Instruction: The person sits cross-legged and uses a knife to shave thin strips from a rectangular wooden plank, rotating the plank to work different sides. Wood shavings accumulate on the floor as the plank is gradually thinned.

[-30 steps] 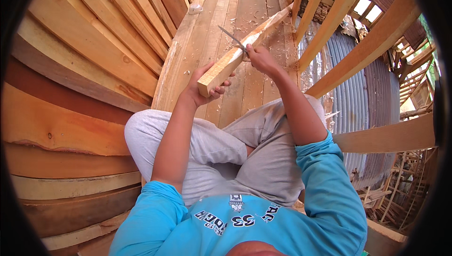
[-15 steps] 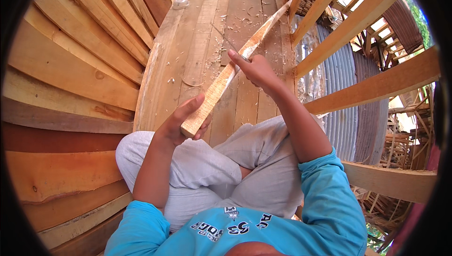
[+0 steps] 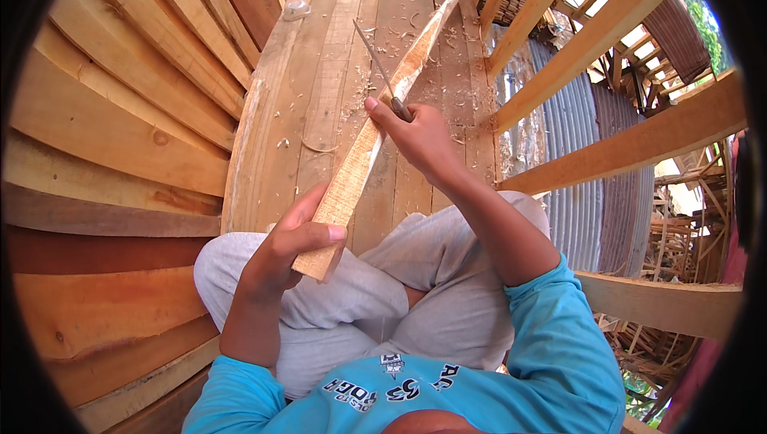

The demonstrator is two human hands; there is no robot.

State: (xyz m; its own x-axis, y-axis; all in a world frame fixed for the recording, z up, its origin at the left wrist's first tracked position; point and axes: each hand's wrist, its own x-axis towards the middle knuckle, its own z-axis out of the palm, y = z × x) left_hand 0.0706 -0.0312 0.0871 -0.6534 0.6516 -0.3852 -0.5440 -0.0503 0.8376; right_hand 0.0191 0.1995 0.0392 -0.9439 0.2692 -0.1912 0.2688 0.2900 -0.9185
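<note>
A long wooden stick (image 3: 349,181), square at the near end and whittled narrower toward the far end, slants away from my lap over the plank floor. My left hand (image 3: 292,246) wraps round its thick near end, thumb lying across the top face. Around the handle of a knife (image 3: 402,110) my right hand (image 3: 419,138) is closed, about midway along the stick, with the thumb at the stick's edge. The thin blade points far left, across the stick and beyond it. Pale, freshly cut faces show on the stick just past the knife.
Curled wood shavings (image 3: 319,145) are scattered over the plank floor (image 3: 276,158). Stacked boards (image 3: 120,114) form a wall at left. Wooden rails (image 3: 631,146) bound the right side, with corrugated metal sheets (image 3: 575,186) beyond. A small clear plastic item (image 3: 296,10) lies at the far left.
The stick's near end has come closer to my lap. My left thumb now lies across its top face. My right hand and the knife have moved slightly nearer and left, the blade turning more away from me.
</note>
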